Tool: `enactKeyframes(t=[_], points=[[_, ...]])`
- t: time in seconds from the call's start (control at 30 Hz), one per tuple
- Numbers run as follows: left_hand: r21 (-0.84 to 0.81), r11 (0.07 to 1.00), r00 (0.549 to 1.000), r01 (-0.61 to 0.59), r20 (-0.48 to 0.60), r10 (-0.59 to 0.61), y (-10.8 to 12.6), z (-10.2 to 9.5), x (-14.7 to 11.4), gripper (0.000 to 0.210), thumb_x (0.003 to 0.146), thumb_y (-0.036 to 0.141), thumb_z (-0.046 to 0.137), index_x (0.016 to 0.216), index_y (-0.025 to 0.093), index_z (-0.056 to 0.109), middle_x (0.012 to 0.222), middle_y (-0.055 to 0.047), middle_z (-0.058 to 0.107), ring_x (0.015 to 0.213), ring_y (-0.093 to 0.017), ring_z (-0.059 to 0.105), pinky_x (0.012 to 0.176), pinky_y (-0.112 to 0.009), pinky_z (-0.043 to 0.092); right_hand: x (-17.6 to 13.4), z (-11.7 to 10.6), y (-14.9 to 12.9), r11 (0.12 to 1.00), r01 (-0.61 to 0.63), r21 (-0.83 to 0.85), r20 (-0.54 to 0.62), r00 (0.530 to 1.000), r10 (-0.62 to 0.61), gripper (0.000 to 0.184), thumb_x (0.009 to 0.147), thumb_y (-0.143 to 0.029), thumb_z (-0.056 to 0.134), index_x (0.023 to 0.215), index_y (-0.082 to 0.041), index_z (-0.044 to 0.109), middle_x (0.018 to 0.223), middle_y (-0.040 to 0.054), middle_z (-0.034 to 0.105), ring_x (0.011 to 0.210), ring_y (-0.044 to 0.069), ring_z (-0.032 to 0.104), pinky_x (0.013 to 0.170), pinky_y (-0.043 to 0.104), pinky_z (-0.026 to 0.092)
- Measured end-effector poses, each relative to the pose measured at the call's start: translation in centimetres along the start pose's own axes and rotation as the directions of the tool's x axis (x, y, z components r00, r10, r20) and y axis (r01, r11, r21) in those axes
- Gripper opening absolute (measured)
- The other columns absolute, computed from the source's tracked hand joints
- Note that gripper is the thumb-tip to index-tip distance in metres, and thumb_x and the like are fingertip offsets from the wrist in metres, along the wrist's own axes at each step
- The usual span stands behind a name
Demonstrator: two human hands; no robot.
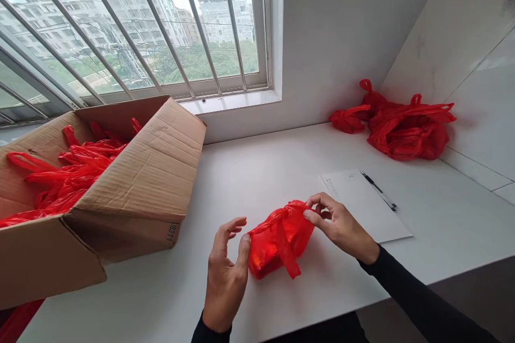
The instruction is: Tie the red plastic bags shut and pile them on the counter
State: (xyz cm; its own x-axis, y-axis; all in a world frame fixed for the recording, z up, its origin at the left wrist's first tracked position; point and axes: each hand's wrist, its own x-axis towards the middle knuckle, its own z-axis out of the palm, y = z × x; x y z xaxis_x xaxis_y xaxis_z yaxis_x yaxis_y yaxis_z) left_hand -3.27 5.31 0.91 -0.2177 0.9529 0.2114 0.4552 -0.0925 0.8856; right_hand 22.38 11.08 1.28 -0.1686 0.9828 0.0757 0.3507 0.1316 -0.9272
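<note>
A red plastic bag (pixel 267 249) stands on the white table in front of me, wrapped around a block-like content that I cannot make out. Its top is twisted into a knot, and one loose strip hangs down the front. My left hand (pixel 227 273) is at the bag's left side, thumb by the plastic, fingers spread and gripping nothing. At the upper right corner, my right hand (pixel 336 222) pinches the plastic between thumb and fingers.
At left, an open cardboard box (pixel 156 166) holds several red plastic bags (pixel 80 166). A notepad (pixel 362 206) and a pen (pixel 378 190) lie at right. More red bags (pixel 410 128) sit in the back right corner. A barred window (pixel 161 27) is behind the box.
</note>
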Motion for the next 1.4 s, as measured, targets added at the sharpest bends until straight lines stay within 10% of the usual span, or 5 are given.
enactKeyframes(t=[0.37,0.7,0.9,1.07,1.4], points=[[0.228,0.839,0.852,-0.493,0.319,0.414,2.4,2.3,-1.0,0.024,0.089,0.028,0.068,0.112,0.029,0.062,0.107,-0.001,0.064,0.101,-0.022,0.053,0.091,-0.042,0.043,-1.2,-0.7,-3.0,0.960,0.207,-0.186,0.205,0.964,-0.169,0.026,0.099,-0.040,0.054,0.121,-0.030,0.064,0.118,0.0024,0.064,0.113,0.020,0.054,0.099,0.037,0.045],[0.180,0.821,0.821,-0.542,0.321,0.472,3.0,3.2,-1.6,0.015,0.090,0.017,0.064,0.101,0.025,0.059,0.100,0.001,0.064,0.094,-0.019,0.054,0.088,-0.037,0.041,-2.5,-2.2,-1.9,0.967,0.149,-0.206,0.315,0.946,-0.078,0.015,0.094,-0.034,0.064,0.106,-0.025,0.068,0.090,-0.0007,0.063,0.085,0.015,0.056,0.082,0.032,0.044],[0.147,0.937,0.948,-0.318,0.045,0.314,2.8,1.3,-1.4,0.005,0.095,0.023,0.059,0.100,0.025,0.057,0.096,0.001,0.061,0.093,-0.016,0.057,0.082,-0.030,0.044,-2.9,-3.6,-2.1,0.998,-0.037,-0.046,0.237,0.970,0.047,0.029,0.092,-0.045,0.066,0.114,-0.026,0.066,0.087,-0.0010,0.057,0.083,0.015,0.053,0.081,0.031,0.044],[0.151,0.830,0.824,-0.536,0.306,0.477,4.3,3.5,-2.2,0.019,0.092,0.017,0.061,0.109,0.026,0.058,0.104,0.000,0.063,0.098,-0.018,0.053,0.089,-0.035,0.042,-3.0,-3.0,-3.1,0.999,-0.027,0.033,0.223,0.975,0.019,0.027,0.091,-0.045,0.067,0.111,-0.027,0.068,0.090,-0.0009,0.059,0.085,0.015,0.053,0.081,0.030,0.044],[-0.060,0.993,0.991,0.099,-0.080,-0.104,1.6,0.1,-1.1,0.024,0.091,0.050,0.062,0.097,0.027,0.064,0.097,0.000,0.066,0.092,-0.019,0.060,0.083,-0.034,0.046,-3.6,-4.2,-1.5,0.987,-0.119,0.108,0.207,0.974,0.095,0.031,0.096,-0.046,0.059,0.120,-0.027,0.065,0.106,0.0025,0.063,0.100,0.018,0.058,0.088,0.031,0.046]])
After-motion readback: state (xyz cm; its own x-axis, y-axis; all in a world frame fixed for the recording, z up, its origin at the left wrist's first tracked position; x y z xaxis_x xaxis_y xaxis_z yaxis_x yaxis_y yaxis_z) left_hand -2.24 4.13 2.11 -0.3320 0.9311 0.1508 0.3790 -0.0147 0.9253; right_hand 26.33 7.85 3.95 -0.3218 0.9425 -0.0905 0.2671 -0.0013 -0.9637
